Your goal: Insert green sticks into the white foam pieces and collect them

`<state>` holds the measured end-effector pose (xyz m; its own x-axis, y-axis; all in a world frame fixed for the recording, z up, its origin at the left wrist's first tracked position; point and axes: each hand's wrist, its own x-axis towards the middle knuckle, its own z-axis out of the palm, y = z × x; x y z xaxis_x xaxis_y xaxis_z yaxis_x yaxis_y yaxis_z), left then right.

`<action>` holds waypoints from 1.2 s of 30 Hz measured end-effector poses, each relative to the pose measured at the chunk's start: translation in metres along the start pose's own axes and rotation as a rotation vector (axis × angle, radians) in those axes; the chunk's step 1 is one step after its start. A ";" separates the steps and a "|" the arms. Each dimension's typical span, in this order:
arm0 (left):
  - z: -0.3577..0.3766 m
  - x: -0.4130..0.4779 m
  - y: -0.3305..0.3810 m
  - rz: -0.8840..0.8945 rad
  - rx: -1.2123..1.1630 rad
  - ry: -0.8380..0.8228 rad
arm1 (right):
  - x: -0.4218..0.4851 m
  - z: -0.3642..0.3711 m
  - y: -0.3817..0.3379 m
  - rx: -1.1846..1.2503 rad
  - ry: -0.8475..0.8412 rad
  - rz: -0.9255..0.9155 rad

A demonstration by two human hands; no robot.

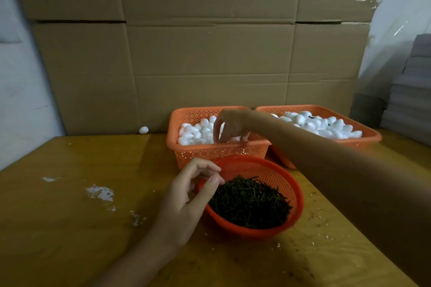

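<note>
**A:** Which step is going on?

**B:** Fetching foam. The right hand (pixel 233 126) is reaching into the left basket (pixel 210 148), fingertips dipping among the foam (pixel 198 133). I cannot tell whether it is gripping a piece.

**A:** And the left hand (pixel 186 196)?

**B:** It is hovering at the bowl (pixel 299 196) of sticks (pixel 249 205), fingers loosely curled, holding nothing visible. Next, I'd judge, it is going to need one stick pinched and aimed at the foam.

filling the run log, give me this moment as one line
right hand: fingers down among foam pieces in left basket, grasp unclear | left hand: curled beside stick bowl, grasp unclear | green sticks: in bowl
</note>
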<state>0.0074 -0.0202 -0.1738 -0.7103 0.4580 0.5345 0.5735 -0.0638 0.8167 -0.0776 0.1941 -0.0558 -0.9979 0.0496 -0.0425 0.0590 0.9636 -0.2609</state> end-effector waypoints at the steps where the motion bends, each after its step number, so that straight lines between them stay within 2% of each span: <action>1: 0.000 0.000 0.000 0.001 -0.007 -0.002 | -0.002 0.000 0.000 0.047 0.032 -0.023; 4: 0.001 0.001 -0.001 0.000 -0.024 -0.004 | -0.009 0.001 0.007 0.209 0.125 -0.111; 8: 0.001 0.000 0.002 0.005 -0.017 0.017 | -0.024 0.003 0.018 0.266 0.241 -0.151; 11: 0.002 0.000 0.003 0.004 -0.003 0.033 | -0.046 0.002 0.021 0.402 0.360 -0.147; 14: 0.004 0.001 0.002 -0.001 0.021 0.055 | -0.078 0.007 0.018 0.586 0.439 -0.233; 16: 0.005 0.003 0.001 -0.014 0.015 0.064 | -0.101 0.018 0.017 0.706 0.373 -0.295; 20: 0.003 0.005 0.000 -0.044 0.010 0.057 | -0.129 0.053 0.013 0.615 0.237 -0.279; 27: 0.004 0.009 -0.001 -0.013 0.073 -0.037 | -0.133 0.072 0.010 0.561 0.207 -0.166; 36: 0.002 0.016 -0.005 -0.036 0.024 -0.014 | -0.142 0.071 0.016 0.774 0.028 -0.201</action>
<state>-0.0060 -0.0108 -0.1703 -0.7249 0.4723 0.5016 0.5575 -0.0256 0.8298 0.0666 0.1833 -0.1225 -0.9912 -0.0887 0.0981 -0.1295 0.4993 -0.8567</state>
